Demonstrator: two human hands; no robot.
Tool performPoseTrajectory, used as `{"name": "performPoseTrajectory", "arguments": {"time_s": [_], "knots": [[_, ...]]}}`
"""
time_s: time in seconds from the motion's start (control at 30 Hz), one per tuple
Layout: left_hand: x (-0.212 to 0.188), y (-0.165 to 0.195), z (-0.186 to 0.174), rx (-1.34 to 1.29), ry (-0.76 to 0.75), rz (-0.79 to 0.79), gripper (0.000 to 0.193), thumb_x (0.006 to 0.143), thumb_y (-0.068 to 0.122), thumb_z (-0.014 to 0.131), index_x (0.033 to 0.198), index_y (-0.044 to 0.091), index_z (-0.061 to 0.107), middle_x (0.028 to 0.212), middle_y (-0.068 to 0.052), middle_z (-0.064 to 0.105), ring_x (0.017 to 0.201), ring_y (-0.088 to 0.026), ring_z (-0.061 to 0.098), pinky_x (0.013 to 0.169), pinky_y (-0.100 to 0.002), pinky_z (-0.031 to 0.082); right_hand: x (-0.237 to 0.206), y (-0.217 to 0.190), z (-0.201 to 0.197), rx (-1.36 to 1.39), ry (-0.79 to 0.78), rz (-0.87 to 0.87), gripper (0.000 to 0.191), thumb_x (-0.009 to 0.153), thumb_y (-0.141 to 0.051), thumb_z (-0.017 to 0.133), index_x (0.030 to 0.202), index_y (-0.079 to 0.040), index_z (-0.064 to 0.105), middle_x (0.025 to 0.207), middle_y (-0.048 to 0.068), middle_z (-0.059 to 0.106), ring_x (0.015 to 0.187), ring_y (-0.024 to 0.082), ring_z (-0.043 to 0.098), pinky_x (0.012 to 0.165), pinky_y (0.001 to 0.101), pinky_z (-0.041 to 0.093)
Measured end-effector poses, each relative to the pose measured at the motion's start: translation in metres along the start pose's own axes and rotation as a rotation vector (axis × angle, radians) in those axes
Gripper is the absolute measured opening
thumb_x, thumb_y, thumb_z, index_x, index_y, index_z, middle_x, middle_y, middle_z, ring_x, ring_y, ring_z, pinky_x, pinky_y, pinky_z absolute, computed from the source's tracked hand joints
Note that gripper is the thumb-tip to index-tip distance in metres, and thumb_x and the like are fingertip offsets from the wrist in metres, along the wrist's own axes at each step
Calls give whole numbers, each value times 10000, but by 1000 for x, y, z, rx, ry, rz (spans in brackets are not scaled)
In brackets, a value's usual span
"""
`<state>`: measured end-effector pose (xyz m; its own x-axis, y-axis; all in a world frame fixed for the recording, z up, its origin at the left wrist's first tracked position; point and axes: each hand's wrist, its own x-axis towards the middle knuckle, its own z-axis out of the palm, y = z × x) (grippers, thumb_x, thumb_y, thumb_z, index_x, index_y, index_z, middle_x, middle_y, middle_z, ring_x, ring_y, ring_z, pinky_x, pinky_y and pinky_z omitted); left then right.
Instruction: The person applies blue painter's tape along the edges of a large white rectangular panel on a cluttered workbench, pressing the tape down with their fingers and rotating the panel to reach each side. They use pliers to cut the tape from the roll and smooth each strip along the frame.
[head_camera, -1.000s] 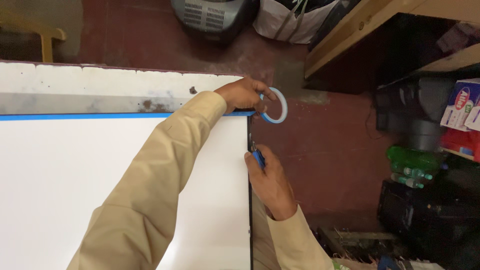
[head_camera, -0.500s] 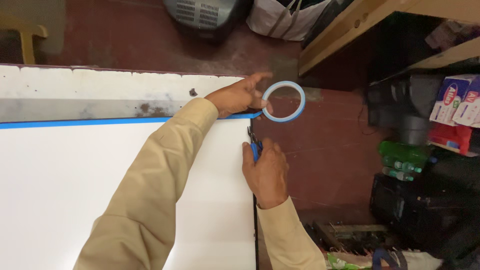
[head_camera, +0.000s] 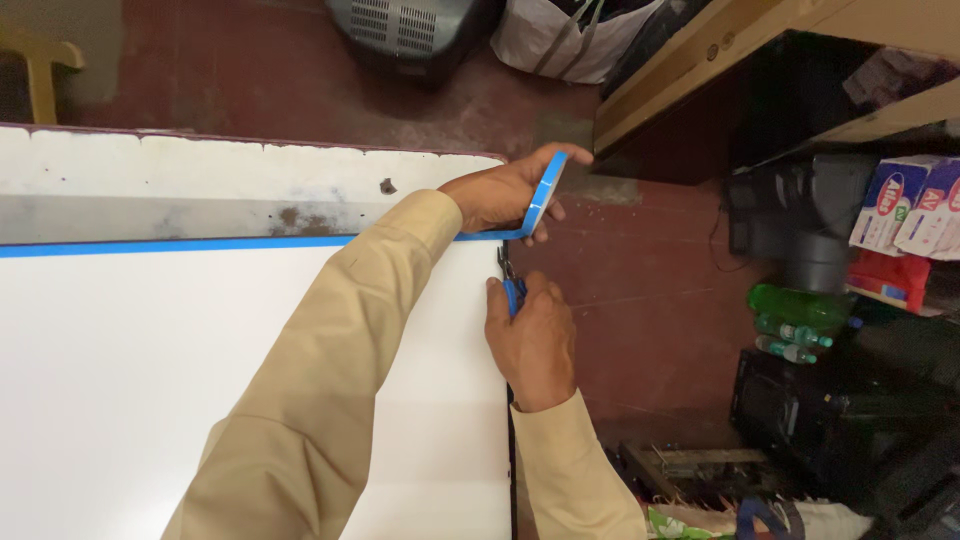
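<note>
My left hand (head_camera: 495, 195) reaches across to the far right corner of a white board (head_camera: 150, 380) and holds a blue tape roll (head_camera: 541, 195) edge-on, past the corner. A strip of blue tape (head_camera: 200, 244) runs along the board's far edge up to the roll. My right hand (head_camera: 533, 340) sits at the board's right edge, just below the corner, gripping a small blue-handled cutting tool (head_camera: 511, 290) whose dark tip points up toward the tape.
The board lies on a worn white table (head_camera: 200, 170). Dark red floor lies to the right. A wooden shelf (head_camera: 700, 80) holds boxes (head_camera: 905, 205), green bottles (head_camera: 795, 320) stand below, and a dark machine (head_camera: 410, 30) and a bag (head_camera: 570, 40) sit beyond.
The tape roll has turned from face-on to edge-on in my left hand. My right hand with the tool has stayed just under the corner.
</note>
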<state>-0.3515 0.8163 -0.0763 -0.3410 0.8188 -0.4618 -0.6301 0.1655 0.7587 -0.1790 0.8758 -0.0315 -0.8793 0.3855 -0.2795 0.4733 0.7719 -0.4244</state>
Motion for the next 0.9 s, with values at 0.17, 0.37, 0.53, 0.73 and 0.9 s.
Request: {"name": "performPoseTrajectory", "arguments": {"time_s": [0.17, 0.37, 0.53, 0.73, 0.9], "knots": [[1, -6, -7, -134, -89, 77, 621, 924, 0, 588, 1473, 231, 414, 1040, -132, 638, 722, -199, 720, 626, -335, 614, 1, 2, 8, 11, -3, 27, 381, 924, -365, 672, 878, 8, 606, 856, 277, 639, 801, 488, 633, 703, 578, 480], [4, -8, -7, -90, -48, 88, 417, 984, 106, 547, 1391, 74, 463, 956, -158, 693, 820, -288, 779, 661, -374, 634, 3, 3, 15, 74, 1, 62, 397, 933, -370, 664, 856, 15, 605, 851, 287, 632, 809, 490, 628, 720, 566, 481], [3, -11, -10, -278, -76, 103, 292, 1018, 143, 561, 1257, -11, 495, 1010, -216, 683, 921, -340, 773, 774, -413, 664, 7, -2, 15, -12, 8, 64, 407, 940, -384, 653, 869, 15, 624, 871, 297, 632, 809, 491, 630, 719, 582, 475], [7, -14, -18, -288, -74, 117, 231, 1016, 142, 568, 1193, 0, 527, 1041, -239, 703, 971, -338, 772, 818, -414, 662, 10, -8, 12, -21, 30, 83, 401, 933, -386, 655, 892, 13, 649, 903, 296, 636, 834, 498, 634, 723, 576, 486], [13, -20, -20, -230, -104, 161, 221, 965, 54, 592, 1175, 23, 528, 1073, -216, 700, 976, -315, 773, 842, -394, 658, 10, -11, 12, -8, 51, 85, 397, 918, -378, 661, 881, 17, 641, 904, 278, 647, 855, 496, 631, 734, 584, 479]]}}
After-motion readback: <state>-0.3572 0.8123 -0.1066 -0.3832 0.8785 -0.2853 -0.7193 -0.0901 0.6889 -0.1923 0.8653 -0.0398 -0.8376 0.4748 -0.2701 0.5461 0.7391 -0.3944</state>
